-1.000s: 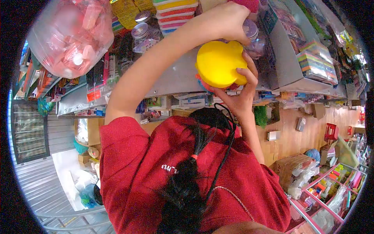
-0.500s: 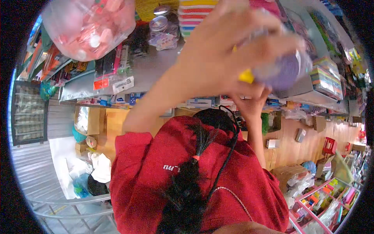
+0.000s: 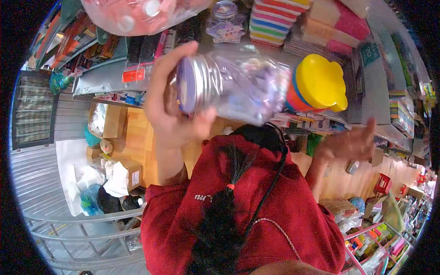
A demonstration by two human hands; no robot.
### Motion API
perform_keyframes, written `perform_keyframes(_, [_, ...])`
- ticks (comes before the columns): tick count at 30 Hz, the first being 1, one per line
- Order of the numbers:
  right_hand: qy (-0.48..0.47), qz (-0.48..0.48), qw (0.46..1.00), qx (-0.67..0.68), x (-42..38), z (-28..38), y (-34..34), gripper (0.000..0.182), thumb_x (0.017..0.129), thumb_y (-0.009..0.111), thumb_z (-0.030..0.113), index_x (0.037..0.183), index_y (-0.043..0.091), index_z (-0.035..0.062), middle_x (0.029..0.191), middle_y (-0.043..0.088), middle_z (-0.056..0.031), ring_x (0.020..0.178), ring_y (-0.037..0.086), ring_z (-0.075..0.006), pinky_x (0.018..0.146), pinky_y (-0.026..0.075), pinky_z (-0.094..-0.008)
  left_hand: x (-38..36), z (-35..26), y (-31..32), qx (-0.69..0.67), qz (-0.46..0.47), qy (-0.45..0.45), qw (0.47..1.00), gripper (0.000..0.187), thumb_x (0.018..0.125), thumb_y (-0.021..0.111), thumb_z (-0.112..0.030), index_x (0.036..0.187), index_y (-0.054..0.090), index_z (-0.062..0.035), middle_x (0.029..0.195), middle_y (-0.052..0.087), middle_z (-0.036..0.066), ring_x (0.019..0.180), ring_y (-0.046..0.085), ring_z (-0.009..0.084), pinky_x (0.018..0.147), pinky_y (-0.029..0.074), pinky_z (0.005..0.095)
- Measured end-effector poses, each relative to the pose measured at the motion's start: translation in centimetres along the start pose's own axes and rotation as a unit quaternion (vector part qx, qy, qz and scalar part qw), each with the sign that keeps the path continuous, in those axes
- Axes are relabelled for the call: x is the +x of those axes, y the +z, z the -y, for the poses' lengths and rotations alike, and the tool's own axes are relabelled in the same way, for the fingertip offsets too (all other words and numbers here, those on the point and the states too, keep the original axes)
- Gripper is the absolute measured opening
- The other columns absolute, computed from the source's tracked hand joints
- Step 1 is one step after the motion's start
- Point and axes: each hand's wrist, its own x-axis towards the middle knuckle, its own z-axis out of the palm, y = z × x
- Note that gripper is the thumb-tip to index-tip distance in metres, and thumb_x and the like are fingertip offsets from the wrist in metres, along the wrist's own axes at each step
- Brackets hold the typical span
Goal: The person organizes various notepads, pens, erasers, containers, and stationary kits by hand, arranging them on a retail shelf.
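Observation:
My left hand (image 3: 167,98) is wrapped round the purple lid of a clear jar (image 3: 247,85), which lies sideways in the air over the shelf edge. Small purple pieces, blurred, fill the jar's right end. Right beside that end, a yellow flower-shaped container (image 3: 319,82) with orange and blue parts overlaps it in this view. My right hand (image 3: 346,143) is off to the right, apart from the jar, its fingers spread and somewhat blurred with nothing in them.
On the shelf (image 3: 103,85) are a bag of pink items (image 3: 142,16), a star-patterned purple pack (image 3: 226,30), a striped colourful stack (image 3: 277,20) and pink packs (image 3: 350,23). Cardboard boxes (image 3: 107,120) stand on the floor to the left, near a metal railing (image 3: 87,238).
My left hand has moved left with the jar, which now shows side-on with its lid to the left. The right hand has moved right, away from it. The view has shifted.

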Motion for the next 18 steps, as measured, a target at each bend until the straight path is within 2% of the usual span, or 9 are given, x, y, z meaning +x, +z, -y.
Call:
perform_keyframes(2, [0.013, -0.110, 0.992, 0.058, 0.1, 1.9, -0.5, 0.046, 0.072, 0.070, 0.038, 0.102, 0.049, 0.0107, 0.104, 0.052, -0.0170, 0.099, 0.050, -0.0320, 0.081, 0.043, -0.0445, 0.4, 1.2, -1.1, 0.018, -0.001, -0.045, 0.999, 0.059, 0.067, 0.068, -0.017, 0.121, 0.050, 0.0013, 0.112, 0.051, 0.010, 0.101, 0.053, 0.0184, 0.086, 0.044, 0.0290])
perform_keyframes(4, [0.014, -0.044, 0.987, 0.152, 0.1, 3.1, -0.2, 0.036, 0.071, 0.071, 0.033, 0.094, 0.054, 0.0104, 0.095, 0.058, -0.0153, 0.090, 0.054, -0.0306, 0.075, 0.046, -0.0445, 0.7, 2.6, -1.9, 0.005, 0.002, -0.104, 0.995, 0.056, 0.068, 0.068, -0.013, 0.122, 0.052, -0.0052, 0.113, 0.053, 0.008, 0.103, 0.053, 0.0172, 0.088, 0.044, 0.0294])
perform_keyframes(7, [0.078, 0.315, 0.918, 0.226, 1.9, 6.3, 2.8, 0.027, 0.068, 0.072, 0.021, 0.087, 0.056, 0.0098, 0.091, 0.060, -0.0121, 0.084, 0.056, -0.0299, 0.074, 0.044, -0.0440, 1.8, 4.4, -2.6, 0.074, 0.042, -0.135, 0.987, 0.053, 0.069, 0.069, -0.014, 0.120, 0.054, -0.0082, 0.111, 0.057, 0.007, 0.101, 0.055, 0.0162, 0.086, 0.045, 0.0305])
perform_keyframes(9, [0.161, 0.371, 0.902, 0.151, 0.2, 6.9, 6.7, 0.043, 0.069, 0.071, 0.015, 0.105, 0.051, 0.0017, 0.103, 0.056, -0.0165, 0.096, 0.053, -0.0332, 0.085, 0.042, -0.0397, 2.2, 6.3, -3.1, 0.103, 0.082, -0.118, 0.984, 0.052, 0.069, 0.073, -0.017, 0.118, 0.056, -0.0088, 0.107, 0.061, 0.008, 0.097, 0.058, 0.0160, 0.083, 0.046, 0.0300])
perform_keyframes(10, [0.189, 0.422, 0.880, 0.113, -0.7, 6.3, 8.6, 0.065, 0.070, 0.071, 0.017, 0.123, 0.039, -0.0011, 0.116, 0.050, -0.0184, 0.105, 0.051, -0.0282, 0.085, 0.042, -0.0362, 2.3, 7.1, -3.3, 0.119, 0.103, -0.113, 0.981, 0.052, 0.069, 0.074, -0.019, 0.117, 0.056, -0.0085, 0.106, 0.062, 0.009, 0.096, 0.059, 0.0164, 0.083, 0.046, 0.0297])
perform_keyframes(11, [0.237, 0.422, 0.867, 0.119, -1.3, 6.2, 10.5, 0.079, 0.069, 0.075, 0.021, 0.132, 0.031, -0.0005, 0.121, 0.046, -0.0184, 0.108, 0.050, -0.0286, 0.088, 0.041, -0.0374, 2.5, 7.8, -3.5, 0.136, 0.124, -0.107, 0.977, 0.053, 0.069, 0.074, -0.020, 0.117, 0.057, -0.0083, 0.105, 0.062, 0.010, 0.095, 0.059, 0.0168, 0.083, 0.046, 0.0294])
perform_keyframes(12, [0.247, 0.430, 0.861, 0.112, -1.9, 5.8, 12.0, 0.082, 0.068, 0.075, 0.021, 0.133, 0.029, -0.0002, 0.120, 0.043, -0.0233, 0.108, 0.046, -0.0393, 0.093, 0.039, -0.0419, 2.6, 8.1, -3.5, 0.131, 0.125, -0.103, 0.978, 0.055, 0.067, 0.077, -0.024, 0.116, 0.057, -0.0076, 0.103, 0.063, 0.010, 0.093, 0.061, 0.0175, 0.084, 0.046, 0.0292])
perform_keyframes(15, [0.219, 0.439, 0.864, 0.112, -4.4, 4.3, 15.2, 0.081, 0.069, 0.074, 0.018, 0.134, 0.028, 0.0025, 0.119, 0.042, -0.0259, 0.109, 0.045, -0.0419, 0.092, 0.041, -0.0432, 2.8, 9.5, -3.4, 0.111, 0.167, -0.093, 0.975, 0.057, 0.065, 0.079, -0.028, 0.114, 0.058, -0.0081, 0.104, 0.063, 0.010, 0.095, 0.060, 0.0191, 0.085, 0.046, 0.0302])
perform_keyframes(18, [0.239, 0.408, 0.875, 0.102, -6.5, 3.2, 17.0, 0.072, 0.070, 0.073, 0.014, 0.129, 0.033, 0.0021, 0.114, 0.044, -0.0270, 0.107, 0.045, -0.0441, 0.090, 0.041, -0.0449, 2.8, 10.3, -4.0, 0.178, 0.193, -0.047, 0.964, 0.073, 0.061, 0.079, -0.031, 0.125, 0.048, -0.0119, 0.119, 0.054, 0.014, 0.110, 0.052, 0.0267, 0.093, 0.041, 0.0352])
